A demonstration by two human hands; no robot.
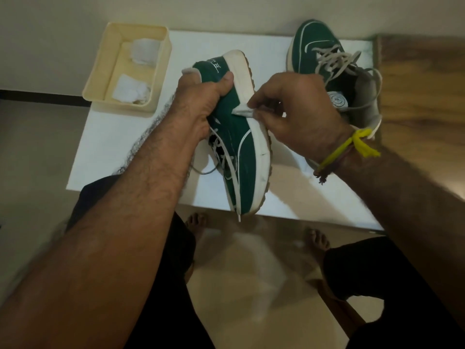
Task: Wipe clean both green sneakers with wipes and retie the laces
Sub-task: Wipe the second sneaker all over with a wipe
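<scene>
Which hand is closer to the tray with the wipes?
Left. The left hand grips the held sneaker just beside the tray; the right hand is beyond the sneaker.

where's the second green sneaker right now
In the head view the second sneaker sits on the white table at the far right, beyond the right hand.

Matt green canvas sneaker (pixel 241 157) with smooth white rubber sole, soft white wipe (pixel 242 112), glossy cream plastic tray (pixel 161 71) far left, smooth white table (pixel 105 137), polished floor tiles (pixel 251 273).
</scene>
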